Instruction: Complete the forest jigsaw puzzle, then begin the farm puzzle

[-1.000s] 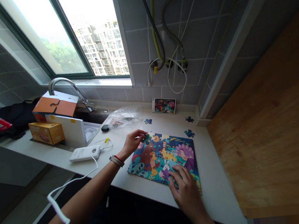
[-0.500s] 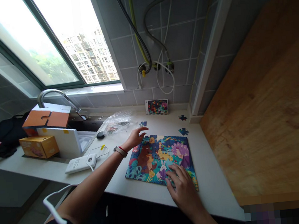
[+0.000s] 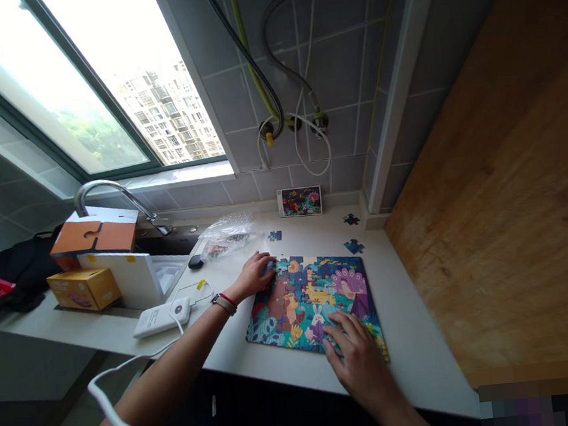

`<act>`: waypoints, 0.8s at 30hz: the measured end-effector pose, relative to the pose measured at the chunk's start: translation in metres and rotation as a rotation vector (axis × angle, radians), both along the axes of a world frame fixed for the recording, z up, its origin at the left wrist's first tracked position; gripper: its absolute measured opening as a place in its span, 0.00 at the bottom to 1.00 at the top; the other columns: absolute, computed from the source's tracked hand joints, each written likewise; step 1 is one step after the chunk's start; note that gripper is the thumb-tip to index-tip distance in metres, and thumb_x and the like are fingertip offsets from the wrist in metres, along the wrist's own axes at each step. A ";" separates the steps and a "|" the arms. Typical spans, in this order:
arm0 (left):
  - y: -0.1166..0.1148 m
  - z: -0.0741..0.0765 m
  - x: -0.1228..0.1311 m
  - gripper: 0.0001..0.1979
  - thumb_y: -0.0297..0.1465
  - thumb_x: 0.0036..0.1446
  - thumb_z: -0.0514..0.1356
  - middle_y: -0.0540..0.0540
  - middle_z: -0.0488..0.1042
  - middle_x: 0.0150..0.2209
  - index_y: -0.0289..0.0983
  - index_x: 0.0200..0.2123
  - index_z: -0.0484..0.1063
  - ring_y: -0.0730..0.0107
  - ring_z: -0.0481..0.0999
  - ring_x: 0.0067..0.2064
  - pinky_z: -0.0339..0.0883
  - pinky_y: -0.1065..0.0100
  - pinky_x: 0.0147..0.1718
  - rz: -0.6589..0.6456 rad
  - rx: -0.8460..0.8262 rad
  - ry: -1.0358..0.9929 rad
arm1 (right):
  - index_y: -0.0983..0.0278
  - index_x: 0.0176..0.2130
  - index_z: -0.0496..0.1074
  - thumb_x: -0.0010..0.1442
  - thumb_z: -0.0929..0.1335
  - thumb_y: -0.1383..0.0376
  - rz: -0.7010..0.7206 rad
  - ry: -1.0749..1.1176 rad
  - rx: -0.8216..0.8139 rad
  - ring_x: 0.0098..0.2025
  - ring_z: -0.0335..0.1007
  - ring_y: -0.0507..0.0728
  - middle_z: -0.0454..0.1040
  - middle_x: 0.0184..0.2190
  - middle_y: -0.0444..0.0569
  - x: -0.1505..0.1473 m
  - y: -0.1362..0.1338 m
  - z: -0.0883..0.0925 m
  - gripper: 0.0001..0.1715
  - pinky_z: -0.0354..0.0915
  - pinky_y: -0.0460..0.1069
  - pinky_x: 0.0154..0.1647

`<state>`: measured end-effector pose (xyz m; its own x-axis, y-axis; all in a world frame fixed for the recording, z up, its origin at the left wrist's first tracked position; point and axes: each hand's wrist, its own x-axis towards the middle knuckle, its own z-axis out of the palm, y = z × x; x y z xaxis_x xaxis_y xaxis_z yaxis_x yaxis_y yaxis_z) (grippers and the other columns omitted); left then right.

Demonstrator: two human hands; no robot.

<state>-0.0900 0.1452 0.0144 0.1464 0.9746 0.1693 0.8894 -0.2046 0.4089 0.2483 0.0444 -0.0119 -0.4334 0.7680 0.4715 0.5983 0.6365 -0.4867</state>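
Observation:
A colourful animal jigsaw puzzle (image 3: 303,305) lies largely assembled on the white counter, with a light gap near its upper left edge. My left hand (image 3: 256,274) rests at the puzzle's upper left corner, fingers stretched over the edge pieces; no piece shows in it. Over the lower right part, next to the white rabbit, my right hand (image 3: 354,347) lies with fingers apart and nothing visible in them. Loose puzzle pieces sit beyond the board: one blue piece (image 3: 275,236) behind the left hand, a dark piece (image 3: 353,246) and another dark piece (image 3: 351,219) at the back right.
A picture card (image 3: 300,202) leans on the back wall. Clear plastic wrap (image 3: 230,235) and a round black object (image 3: 195,262) lie left of the puzzle. A white power bank (image 3: 161,317) trails a cable. Boxes (image 3: 84,289) stand by the sink; a wooden panel (image 3: 505,218) bounds the right.
My left hand has lowered from above the upper left corner onto the puzzle, its fingers drawing closer together. My right hand stays in place on the puzzle. The view has shifted slightly.

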 end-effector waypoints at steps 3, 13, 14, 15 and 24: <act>0.004 -0.007 -0.002 0.18 0.36 0.62 0.62 0.40 0.75 0.59 0.42 0.55 0.77 0.49 0.72 0.63 0.61 0.47 0.68 0.011 0.008 0.016 | 0.59 0.47 0.77 0.67 0.66 0.67 0.000 0.003 0.002 0.58 0.71 0.66 0.77 0.53 0.54 0.000 0.000 -0.002 0.12 0.67 0.64 0.62; 0.013 -0.013 0.001 0.20 0.34 0.63 0.60 0.38 0.73 0.60 0.42 0.58 0.75 0.53 0.74 0.61 0.68 0.53 0.62 -0.011 0.028 0.046 | 0.57 0.49 0.76 0.67 0.66 0.66 -0.010 -0.003 0.073 0.58 0.72 0.65 0.76 0.54 0.52 0.001 0.002 -0.015 0.13 0.68 0.62 0.61; 0.012 -0.013 0.001 0.20 0.34 0.64 0.60 0.38 0.73 0.60 0.42 0.58 0.75 0.53 0.74 0.61 0.68 0.53 0.62 -0.014 0.027 0.049 | 0.56 0.49 0.76 0.66 0.67 0.66 -0.006 -0.005 0.080 0.58 0.72 0.66 0.76 0.54 0.52 0.001 0.002 -0.016 0.13 0.68 0.62 0.61; 0.011 -0.012 0.001 0.20 0.34 0.64 0.60 0.38 0.72 0.61 0.42 0.58 0.75 0.53 0.74 0.61 0.68 0.53 0.62 -0.017 0.025 0.052 | 0.56 0.49 0.76 0.66 0.67 0.66 -0.002 -0.007 0.084 0.58 0.72 0.66 0.76 0.54 0.52 0.001 0.003 -0.016 0.13 0.67 0.63 0.61; 0.007 -0.020 0.004 0.25 0.43 0.67 0.59 0.37 0.69 0.64 0.40 0.63 0.69 0.46 0.67 0.66 0.63 0.46 0.65 0.022 0.028 0.067 | 0.58 0.49 0.76 0.67 0.66 0.67 -0.003 -0.009 0.065 0.57 0.72 0.66 0.76 0.53 0.53 0.000 0.001 -0.007 0.12 0.67 0.63 0.61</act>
